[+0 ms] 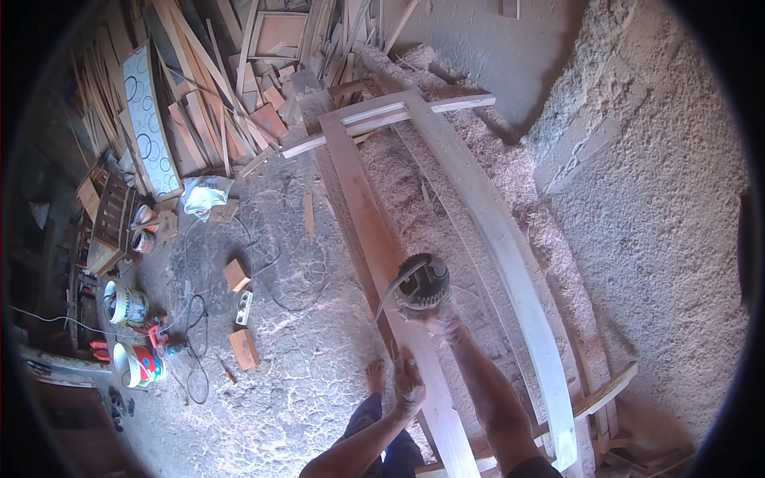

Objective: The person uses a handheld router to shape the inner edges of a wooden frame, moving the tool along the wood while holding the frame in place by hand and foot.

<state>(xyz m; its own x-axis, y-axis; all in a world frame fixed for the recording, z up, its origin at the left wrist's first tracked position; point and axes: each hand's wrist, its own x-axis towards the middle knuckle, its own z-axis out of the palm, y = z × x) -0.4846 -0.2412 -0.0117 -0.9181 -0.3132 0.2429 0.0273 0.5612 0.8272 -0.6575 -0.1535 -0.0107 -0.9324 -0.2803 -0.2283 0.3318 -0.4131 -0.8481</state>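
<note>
A long pale wooden plank (362, 195) runs from the far crosspiece down past my body. On it sits a corded power tool (424, 283) with a round, dark, vented housing; its exact kind is hard to make out from above. My right hand (442, 325) is closed round the near side of the tool, which partly hides the fingers. Nearer to me, my left hand (409, 384) grips the plank's left edge. To the right lies a second long plank (494, 227). Both planks reach a wooden crosspiece (466, 103) at the far end.
Wood shavings (522, 187) are heaped along the rough wall (653, 207). Scrap boards (199, 72) lean at the back left. On the left floor are buckets (127, 303), wooden blocks (244, 349), a power strip (244, 307) and a looping black cable (191, 366).
</note>
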